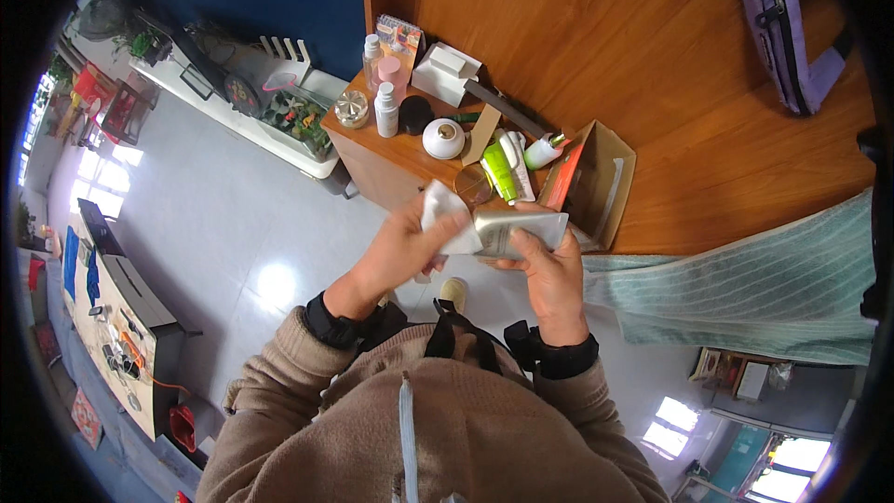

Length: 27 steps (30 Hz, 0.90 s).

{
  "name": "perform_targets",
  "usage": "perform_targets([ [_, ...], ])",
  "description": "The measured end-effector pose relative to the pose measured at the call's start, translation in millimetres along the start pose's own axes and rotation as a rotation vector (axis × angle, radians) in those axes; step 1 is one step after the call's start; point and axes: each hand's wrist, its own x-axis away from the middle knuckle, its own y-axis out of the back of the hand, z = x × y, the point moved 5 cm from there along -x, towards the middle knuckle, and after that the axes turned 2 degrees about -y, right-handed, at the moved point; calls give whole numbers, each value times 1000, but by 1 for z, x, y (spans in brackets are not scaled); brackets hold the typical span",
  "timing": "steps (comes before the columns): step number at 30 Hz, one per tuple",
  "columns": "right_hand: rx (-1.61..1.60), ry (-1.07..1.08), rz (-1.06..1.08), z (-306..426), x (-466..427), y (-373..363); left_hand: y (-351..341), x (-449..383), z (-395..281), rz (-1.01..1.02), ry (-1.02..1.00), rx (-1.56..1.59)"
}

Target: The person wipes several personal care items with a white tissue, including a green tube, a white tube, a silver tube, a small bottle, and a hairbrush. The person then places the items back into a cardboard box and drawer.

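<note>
A white tissue or cloth [447, 218] is pinched in my left hand [398, 244], its edge close against a silvery squeeze tube [499, 234] that bears writing. My right hand [552, 272] grips this tube, thumb on top and fingers beneath. Just beyond my hands, on the wooden cabinet top [412, 161], lie a green tube [500, 169], a white tube [520, 171] and a round transparent lid or dish [473, 185]. A white bottle with a green and gold top [543, 151] leans beside an open cardboard box [601, 195].
Further back stand a white round jar [443, 138], a white pump bottle [386, 110], a pink-capped bottle [391, 77], a faceted glass jar [351, 109] and a white box [445, 73]. A purple zipped pouch [789, 42] is at upper right, a pale green striped cloth [733, 293] at right.
</note>
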Motion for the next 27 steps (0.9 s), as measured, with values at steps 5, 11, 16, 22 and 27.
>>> perform_targets([
  [5,-24,-8,7,-1,0,3,4,-7,15,5,155,179],
  [11,-119,-39,-88,-2,-7,8,-2,0,-27,-156,-755,-634],
  [16,-76,-8,-24,0,-7,5,8,-13,4,81,166,158],
  [22,-180,-106,-103,-9,-10,8,4,-5,-5,51,-60,17],
  [27,-137,-82,-68,-11,-11,8,15,-1,1,-77,-165,-134],
])
